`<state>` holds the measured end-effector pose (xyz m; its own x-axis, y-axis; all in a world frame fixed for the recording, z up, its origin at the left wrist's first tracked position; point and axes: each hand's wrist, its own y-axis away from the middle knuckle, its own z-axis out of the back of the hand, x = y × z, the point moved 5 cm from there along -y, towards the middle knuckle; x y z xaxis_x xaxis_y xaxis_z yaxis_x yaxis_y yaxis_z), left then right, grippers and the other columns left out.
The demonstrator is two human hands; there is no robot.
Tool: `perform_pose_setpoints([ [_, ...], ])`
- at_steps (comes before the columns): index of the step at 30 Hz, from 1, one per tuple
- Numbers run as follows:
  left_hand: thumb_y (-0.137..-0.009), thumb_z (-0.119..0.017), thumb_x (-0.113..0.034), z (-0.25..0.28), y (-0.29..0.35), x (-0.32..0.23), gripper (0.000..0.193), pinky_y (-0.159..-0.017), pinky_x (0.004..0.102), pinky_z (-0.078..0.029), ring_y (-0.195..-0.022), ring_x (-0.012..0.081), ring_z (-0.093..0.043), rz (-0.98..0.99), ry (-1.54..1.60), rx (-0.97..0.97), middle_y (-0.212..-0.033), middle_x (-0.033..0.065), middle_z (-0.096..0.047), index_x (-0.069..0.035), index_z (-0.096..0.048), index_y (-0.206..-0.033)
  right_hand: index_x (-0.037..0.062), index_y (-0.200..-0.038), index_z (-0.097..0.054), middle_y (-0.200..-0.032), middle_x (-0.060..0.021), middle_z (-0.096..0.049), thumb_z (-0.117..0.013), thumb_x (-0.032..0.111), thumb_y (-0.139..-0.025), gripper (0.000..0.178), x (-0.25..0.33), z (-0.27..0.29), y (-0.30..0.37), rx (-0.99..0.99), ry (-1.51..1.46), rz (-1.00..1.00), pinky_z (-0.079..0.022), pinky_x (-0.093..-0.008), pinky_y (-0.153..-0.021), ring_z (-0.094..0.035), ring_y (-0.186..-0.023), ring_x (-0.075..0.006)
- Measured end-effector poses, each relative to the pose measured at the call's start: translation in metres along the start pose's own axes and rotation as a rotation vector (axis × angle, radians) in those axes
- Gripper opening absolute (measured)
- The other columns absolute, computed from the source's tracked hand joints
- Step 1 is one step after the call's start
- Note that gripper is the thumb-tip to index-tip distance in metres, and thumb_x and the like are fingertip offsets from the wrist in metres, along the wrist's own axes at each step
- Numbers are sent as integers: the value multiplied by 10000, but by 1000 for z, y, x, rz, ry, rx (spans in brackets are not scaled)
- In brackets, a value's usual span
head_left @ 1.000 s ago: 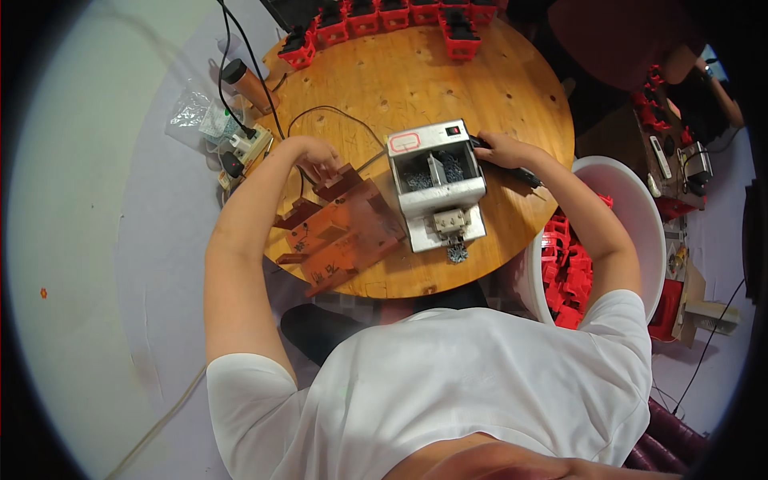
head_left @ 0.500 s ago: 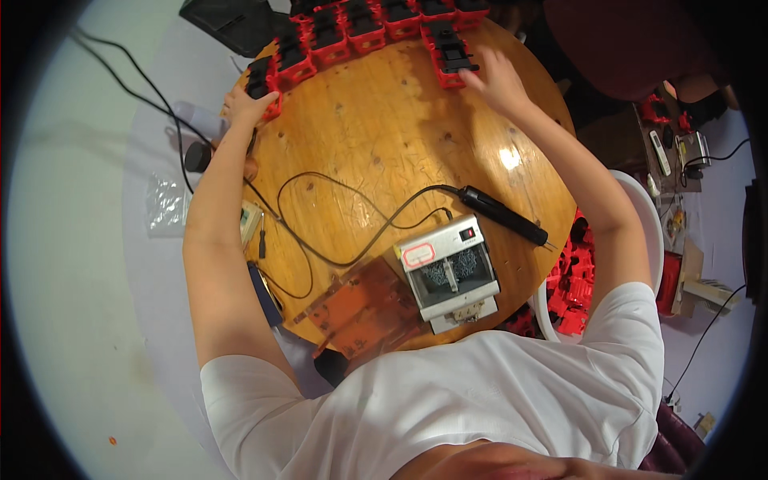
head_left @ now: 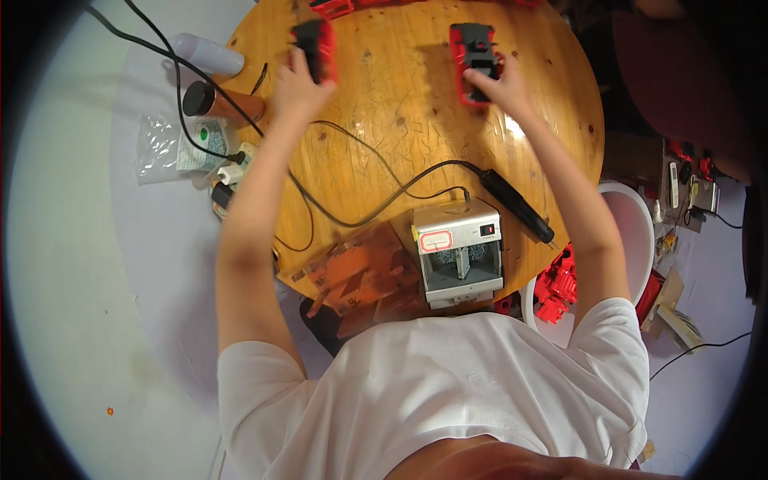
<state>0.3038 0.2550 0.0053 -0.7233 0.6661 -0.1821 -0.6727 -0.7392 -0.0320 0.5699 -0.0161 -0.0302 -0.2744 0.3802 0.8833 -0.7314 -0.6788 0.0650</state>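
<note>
My left hand (head_left: 298, 86) grips a red and black handheld device (head_left: 318, 46) at the far left of the round wooden table (head_left: 400, 120). My right hand (head_left: 500, 86) holds a second red and black device (head_left: 472, 50) at the far middle. Both devices rest on or just above the tabletop. Between my arms, a black cable (head_left: 360, 192) loops across the wood to a black pen-shaped tool (head_left: 516, 206). A grey box-shaped station (head_left: 458, 252) stands at the near edge, with orange boards (head_left: 360, 276) beside it on the left.
More red devices (head_left: 332, 6) line the far rim. On the floor at left lie a brown bottle (head_left: 220, 100), a white bottle (head_left: 206, 54), a clear bag (head_left: 164, 148) and a power strip (head_left: 228, 180). A white chair (head_left: 632, 232) and red parts (head_left: 556, 284) stand at right.
Both hands have pulled back from the far row, each bringing a red and black device toward me onto the open wood.
</note>
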Motion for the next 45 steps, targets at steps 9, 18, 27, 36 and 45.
perform_pose_setpoints([
  [9,-667,-807,-393,16,149,-109,1128,-889,481,-450,-1065,410,-488,90,32,183,-1185,259,-459,33,-170,-1495,-33,-1378,-320,-1084,-270,-641,-790,443,-725,935,85,-73,103,238,119,-23,-514,-438,-870,-644,-1013,-395],
  [18,-714,-785,-489,78,98,-82,920,-1005,480,-389,-1172,427,-467,1,99,370,-1271,287,-463,13,-409,-1387,-79,-1360,-420,-1305,-249,-547,-741,531,-794,892,38,41,-33,31,293,88,-483,-412,-940,-569,-1148,-365],
  [27,-765,-767,-482,10,-190,1,915,-1083,428,-351,-1321,361,-400,91,443,-169,-1416,246,-405,-1,-367,-1433,-36,-1361,-435,-1312,-229,-544,-730,488,-788,831,2,143,-240,-490,642,192,-435,-447,-1016,-516,-1228,-370],
  [36,-662,-889,-347,-31,-233,-11,1151,-978,320,-461,-1191,229,-559,160,745,177,-1349,176,-532,-45,-202,-1535,55,-1330,-535,-1234,-163,-640,-749,638,-659,913,-45,130,-299,-62,393,47,-445,-365,-1005,-602,-1171,-278],
  [45,-676,-879,-295,-28,-192,-3,1110,-963,311,-472,-1158,208,-574,55,824,175,-1303,136,-564,-28,-215,-1525,0,-1336,-523,-1225,-188,-639,-774,554,-686,891,-54,128,-286,-108,534,97,-479,-356,-960,-622,-1130,-279],
])
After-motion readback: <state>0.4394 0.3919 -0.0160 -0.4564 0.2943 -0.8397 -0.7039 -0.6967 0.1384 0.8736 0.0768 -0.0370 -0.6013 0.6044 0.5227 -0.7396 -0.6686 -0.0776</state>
